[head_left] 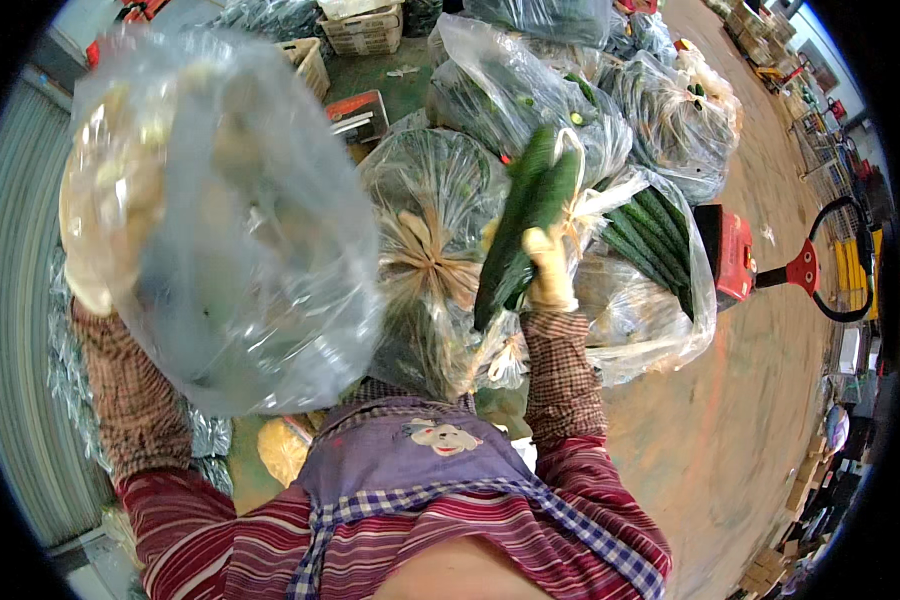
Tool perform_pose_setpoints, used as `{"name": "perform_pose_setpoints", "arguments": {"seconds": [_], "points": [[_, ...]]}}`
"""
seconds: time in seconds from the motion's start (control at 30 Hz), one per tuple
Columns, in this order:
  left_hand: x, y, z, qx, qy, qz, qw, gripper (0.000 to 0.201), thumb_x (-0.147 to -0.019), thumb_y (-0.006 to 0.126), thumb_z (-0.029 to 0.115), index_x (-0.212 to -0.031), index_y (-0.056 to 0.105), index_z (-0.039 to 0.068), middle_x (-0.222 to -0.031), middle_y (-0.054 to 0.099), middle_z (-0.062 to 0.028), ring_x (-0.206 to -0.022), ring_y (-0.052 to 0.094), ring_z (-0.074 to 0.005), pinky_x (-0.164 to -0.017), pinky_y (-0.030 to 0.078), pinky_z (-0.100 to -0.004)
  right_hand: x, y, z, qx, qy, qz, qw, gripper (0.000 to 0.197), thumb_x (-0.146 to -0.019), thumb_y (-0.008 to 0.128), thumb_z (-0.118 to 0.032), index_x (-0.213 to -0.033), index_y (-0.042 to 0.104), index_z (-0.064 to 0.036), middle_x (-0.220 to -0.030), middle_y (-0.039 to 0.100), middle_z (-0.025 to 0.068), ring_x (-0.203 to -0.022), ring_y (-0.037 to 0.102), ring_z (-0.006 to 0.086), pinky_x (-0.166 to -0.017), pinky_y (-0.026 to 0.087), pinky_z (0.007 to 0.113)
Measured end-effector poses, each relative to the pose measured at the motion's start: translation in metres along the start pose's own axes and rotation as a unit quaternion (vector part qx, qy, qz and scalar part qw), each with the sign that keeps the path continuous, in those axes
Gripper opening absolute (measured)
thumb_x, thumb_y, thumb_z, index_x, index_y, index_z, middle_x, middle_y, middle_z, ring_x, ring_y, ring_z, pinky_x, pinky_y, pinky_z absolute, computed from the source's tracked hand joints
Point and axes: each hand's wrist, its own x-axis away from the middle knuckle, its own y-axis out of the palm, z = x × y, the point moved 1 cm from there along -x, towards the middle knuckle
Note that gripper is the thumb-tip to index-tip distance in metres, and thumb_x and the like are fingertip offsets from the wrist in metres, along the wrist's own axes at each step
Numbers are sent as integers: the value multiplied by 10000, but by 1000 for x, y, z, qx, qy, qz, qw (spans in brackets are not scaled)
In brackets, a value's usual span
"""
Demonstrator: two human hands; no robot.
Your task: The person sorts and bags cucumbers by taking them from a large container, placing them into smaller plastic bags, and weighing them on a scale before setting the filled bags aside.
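My left hand (92,280), in a cream glove, holds up a large clear plastic bag (260,230). The bag hangs puffed and smeared by motion, with much of the hand behind or within its film. In front of me my gloved right hand (550,268) grips a couple of long dark green cucumbers (532,215), tilted with their upper ends to the right. Just right of that hand, an opened clear bag (650,325) shows several more cucumbers (650,240) side by side. A gathered, tied clear bag (425,270) stands left of my right hand.
More filled clear bags (520,90) crowd the far side, one (675,120) at the far right. A red machine with a looped black handle (735,255) stands to the right. Beige crates (362,30) are at the back, and a ribbed shutter (25,270) lines the left.
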Motion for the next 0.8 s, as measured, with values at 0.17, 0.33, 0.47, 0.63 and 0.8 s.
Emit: {"name": "perform_pose_setpoints", "arguments": {"seconds": [0.17, 0.33, 0.47, 0.63, 0.8], "points": [[-21, 79, 2, -211, 110, -28, 971, 406, -966, 417, 236, -1296, 423, 1, -1100, 585, -122, -921, 596, -173, -777, 505, -260, 42, 22, -114, -37, -196, 110, 974, 634, -749, 700, -399, -1136, 489, 56, -990, 620, 195, -844, 639, 279, -737, 543, 373], [-25, 127, -47, 240, -220, -12, 945, 336, -937, 467, 229, -1198, 522, 26, -967, 614, -89, -671, 623, -114, -461, 469, -157, 62, 65, -192, 78, -345, 65, 933, 768, -693, 764, -417, -1207, 459, 65, -1095, 589, 208, -976, 612, 299, -827, 530, 403], [-14, 132, -103, 334, -294, -33, 895, 388, -961, 427, 294, -1235, 506, 30, -722, 620, -22, -500, 535, -63, -386, 408, -168, 25, 154, -171, 170, -384, 1, 908, 574, -653, 757, -98, -1157, 517, 34, -991, 634, 169, -866, 630, 236, -771, 522, 333], [-2, 114, -123, 404, -265, -100, 870, 545, -921, 448, 487, -1221, 522, 38, -677, 598, 5, -524, 526, -47, -448, 419, -164, -24, 191, -65, 449, -363, -79, 812, 974, -622, 803, -149, -1354, 174, -12, -1070, 583, 200, -967, 585, 294, -840, 477, 377], [25, 68, -121, 389, -173, -17, 905, 565, -945, 384, 493, -1290, 486, 57, -662, 568, 13, -553, 513, -51, -457, 388, -166, -46, 170, 68, 661, -236, -217, 678, 1183, -597, 816, -258, -1447, 26, -26, -917, 574, 191, -865, 577, 332, -766, 450, 410]]}}
